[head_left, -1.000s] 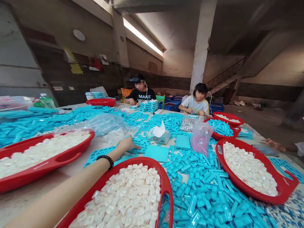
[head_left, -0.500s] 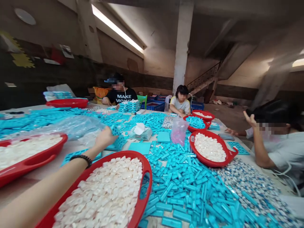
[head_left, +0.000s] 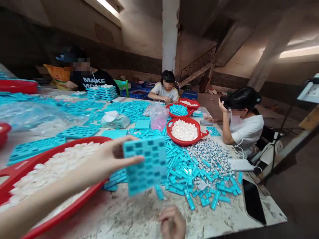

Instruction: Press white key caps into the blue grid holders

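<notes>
Where the table point(head_left: 117, 212) lies bare toward its near edge, the right hand point(head_left: 172, 221) curls, grip unclear; the left hand point(head_left: 114, 156) grips a blue panel point(head_left: 152, 166), holes facing the wearer, long axis roughly upright.

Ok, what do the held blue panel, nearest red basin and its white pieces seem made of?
Blue panel: probably molded plastic; even colour, regular grid, finish blurred. Red basin: likely plastic, slight sheen; uniform colour, rounded rim. White pieces: perhaps plastic, smooth-looking; pale and rounded, material uncertain.

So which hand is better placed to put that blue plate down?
Probably the left hand: it holds the blue grid plate. The right hand is lower, loosely curled and apart from the plate.
</notes>
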`<action>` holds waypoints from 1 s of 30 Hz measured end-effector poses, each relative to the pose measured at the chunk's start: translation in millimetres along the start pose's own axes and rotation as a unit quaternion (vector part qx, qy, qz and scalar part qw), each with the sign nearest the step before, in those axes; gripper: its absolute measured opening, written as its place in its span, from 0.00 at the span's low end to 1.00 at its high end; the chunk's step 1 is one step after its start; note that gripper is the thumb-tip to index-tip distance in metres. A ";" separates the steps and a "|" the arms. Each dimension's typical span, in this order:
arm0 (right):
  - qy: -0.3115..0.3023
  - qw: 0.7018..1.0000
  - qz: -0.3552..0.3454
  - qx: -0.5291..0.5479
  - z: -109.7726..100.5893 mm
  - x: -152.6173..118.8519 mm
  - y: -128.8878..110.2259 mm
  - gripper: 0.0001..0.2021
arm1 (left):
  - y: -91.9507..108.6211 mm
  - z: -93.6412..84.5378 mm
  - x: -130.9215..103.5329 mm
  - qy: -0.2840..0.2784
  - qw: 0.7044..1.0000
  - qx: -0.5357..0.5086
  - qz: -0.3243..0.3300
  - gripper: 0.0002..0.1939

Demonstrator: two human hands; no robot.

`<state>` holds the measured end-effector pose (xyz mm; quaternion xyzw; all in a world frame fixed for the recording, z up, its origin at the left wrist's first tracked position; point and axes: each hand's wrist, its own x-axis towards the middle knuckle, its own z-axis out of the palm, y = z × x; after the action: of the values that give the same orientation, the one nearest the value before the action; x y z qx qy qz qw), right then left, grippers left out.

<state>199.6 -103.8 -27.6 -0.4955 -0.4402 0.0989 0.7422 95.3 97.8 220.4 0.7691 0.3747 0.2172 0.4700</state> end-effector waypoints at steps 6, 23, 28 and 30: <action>0.139 0.971 0.036 -0.191 -107.0 75.3 -22.6 0.08 | -12.7 115.3 -52.6 -0.148 0.938 -0.293 -0.115 0.25; -0.014 0.851 0.067 -0.520 -225.8 236.0 60.8 0.15 | -122.4 116.8 -58.9 -0.195 0.951 -0.198 -0.135 0.24; -0.014 0.835 0.067 -0.546 -230.3 249.1 74.3 0.14 | -131.4 124.4 -53.8 -0.176 0.959 -0.213 -0.066 0.22; -0.019 0.834 0.065 -0.548 -231.7 250.4 76.4 0.13 | -135.9 128.3 -54.3 -0.177 0.958 -0.217 -0.053 0.22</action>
<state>544.3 -70.7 20.4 -0.8463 -0.4035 -0.1011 0.3329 98.9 21.2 41.5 0.6533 0.2696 0.1281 0.6957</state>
